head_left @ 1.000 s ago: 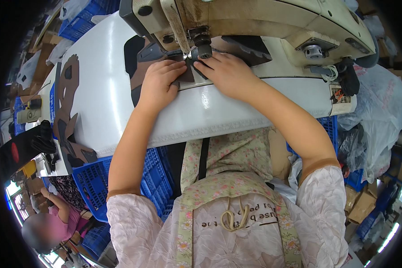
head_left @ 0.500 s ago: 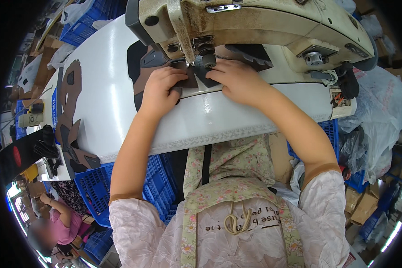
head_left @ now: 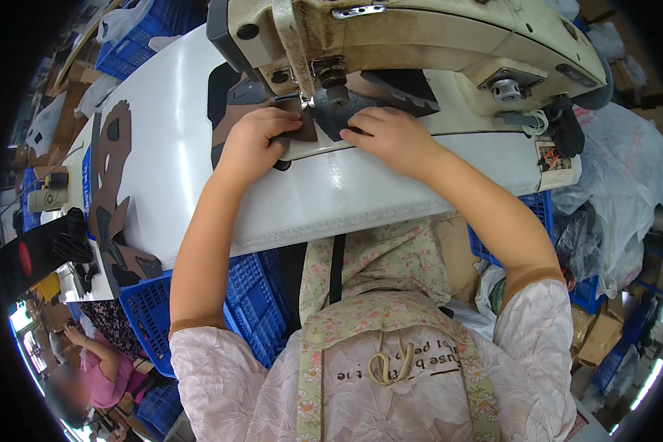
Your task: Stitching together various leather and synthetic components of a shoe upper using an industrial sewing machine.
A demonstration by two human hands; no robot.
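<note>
Beneath the needle area of a beige sewing machine (head_left: 412,48), a small brown leather-like piece (head_left: 306,128) lies against a dark grey piece (head_left: 330,124) near the metal presser foot (head_left: 306,102). My left hand (head_left: 252,141) is closed on the brown piece's left side, fingers curled and thumb tucked below. To the right, my right hand (head_left: 392,140) rests low, its fingers slightly apart and their tips at the dark piece's right edge. Part of the work is hidden under my fingers and the machine head. More brown and black material (head_left: 244,92) lies behind my left hand.
Brown and black cut pieces (head_left: 114,158) lie along the left end of the white table (head_left: 169,169). Other dark pieces (head_left: 401,87) sit under the machine arm. Blue crates (head_left: 254,298) stand below, plastic bags (head_left: 619,177) at right. A person in pink (head_left: 107,368) sits lower left.
My left hand has shifted slightly left with the brown piece. My right fingers sit a little farther from the presser foot, showing more of the dark piece. The whole view has shifted slightly.
</note>
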